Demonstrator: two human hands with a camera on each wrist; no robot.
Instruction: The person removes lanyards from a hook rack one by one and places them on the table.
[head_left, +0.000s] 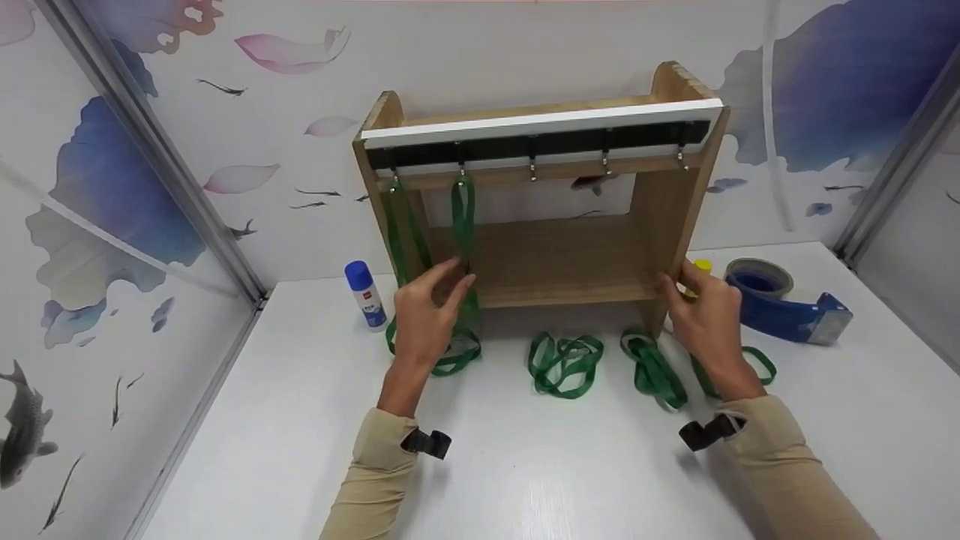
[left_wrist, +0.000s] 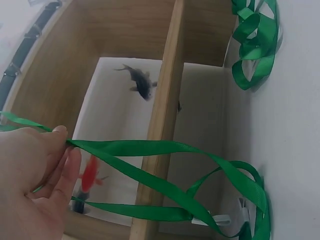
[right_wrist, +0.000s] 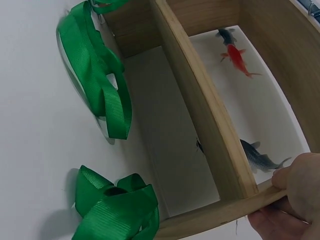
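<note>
A wooden rack (head_left: 555, 255) with a row of hooks (head_left: 532, 169) on its top front board stands on the white table. Green ribbons hang from the two leftmost hooks. My left hand (head_left: 424, 319) pinches the green ribbon (head_left: 463, 214) of the second hook between thumb and fingers. In the left wrist view this ribbon (left_wrist: 130, 148) runs past the shelf edge down to the table. My right hand (head_left: 705, 322) grips the front edge of the rack's right side panel (right_wrist: 215, 217), low down near the shelf.
Looped green ribbons (head_left: 566, 365) lie on the table before the rack, another bundle (head_left: 656, 371) to the right. A glue stick (head_left: 365, 296) stands left of the rack. On the right are a blue tape dispenser (head_left: 795, 315) and a tape roll (head_left: 759, 277).
</note>
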